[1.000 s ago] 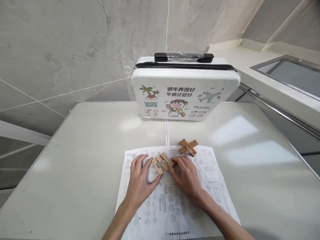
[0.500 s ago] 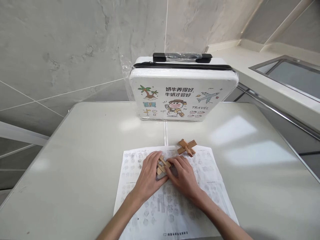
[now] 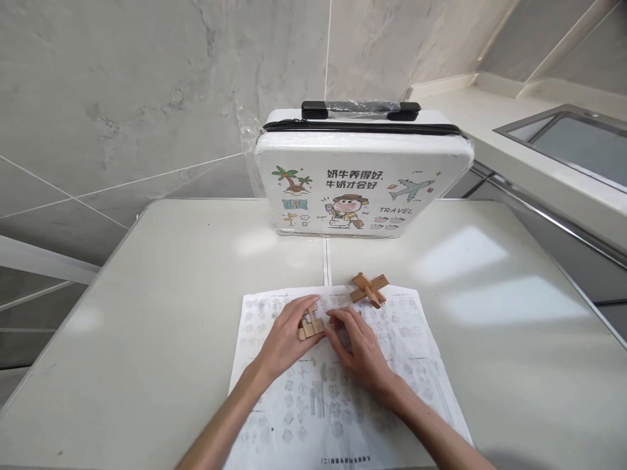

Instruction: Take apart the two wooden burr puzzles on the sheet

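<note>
My left hand (image 3: 285, 339) curls its fingers over a small cluster of notched wooden puzzle pieces (image 3: 309, 324) that rests on a printed instruction sheet (image 3: 337, 398). My right hand (image 3: 356, 346) comes in from the right, and its fingertips pinch the right side of the same cluster. The fingers hide part of the pieces. A second wooden assembly, cross-shaped (image 3: 369, 288), lies untouched at the sheet's top edge, just beyond my right hand.
The sheet lies on a pale folding table (image 3: 161, 313) with a seam down its middle. A white cartoon-printed case (image 3: 362, 176) with a black handle stands at the table's far edge against a grey wall. A counter with a sink (image 3: 563, 140) runs along the right.
My left hand slid right and closed over the wooden pieces, which were gathered from a spread-out row into a tighter cluster between both hands. The cross-shaped assembly stayed put.
</note>
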Available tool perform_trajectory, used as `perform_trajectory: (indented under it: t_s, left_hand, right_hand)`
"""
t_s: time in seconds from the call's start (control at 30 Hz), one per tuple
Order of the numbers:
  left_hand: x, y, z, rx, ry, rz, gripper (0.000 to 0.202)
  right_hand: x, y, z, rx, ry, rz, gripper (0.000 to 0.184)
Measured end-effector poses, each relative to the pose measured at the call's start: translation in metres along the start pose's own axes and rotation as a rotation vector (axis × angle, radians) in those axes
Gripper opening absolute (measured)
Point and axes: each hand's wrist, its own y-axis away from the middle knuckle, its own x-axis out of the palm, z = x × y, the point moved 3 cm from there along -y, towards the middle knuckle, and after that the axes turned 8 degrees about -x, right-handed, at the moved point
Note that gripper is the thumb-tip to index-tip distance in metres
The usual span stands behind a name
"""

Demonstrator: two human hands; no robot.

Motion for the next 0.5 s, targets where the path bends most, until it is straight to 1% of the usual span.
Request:
perform_trajectory:
  t_s: [0.1, 0.17, 0.3, 0.4, 0.5]
  left_hand:
    - [-0.02, 0.001, 0.01, -0.037, -0.033, -0.111, 0.063]
    - [-0.037, 0.002, 0.018, -0.076, -0.04, -0.189, 0.061]
    - [-0.069, 0.002, 0.03, -0.134, -0.051, -0.277, 0.06]
    - [-0.082, 0.002, 0.036, -0.111, -0.09, -0.292, 0.057]
    - [-0.085, 0.001, 0.041, -0.089, -0.113, -0.27, 0.056]
  right_hand:
    - [-0.001, -0.001, 0.0, 0.004, -0.015, -0.006, 0.019]
    - [-0.001, -0.002, 0.0, 0.005, -0.011, -0.001, 0.017]
    - [-0.001, -0.002, 0.0, 0.009, -0.003, 0.017, 0.013]
    - [-0.001, -0.002, 0.0, 0.016, -0.009, 0.02, 0.013]
    - [-0.001, -0.002, -0.001, 0.029, -0.016, 0.025, 0.012]
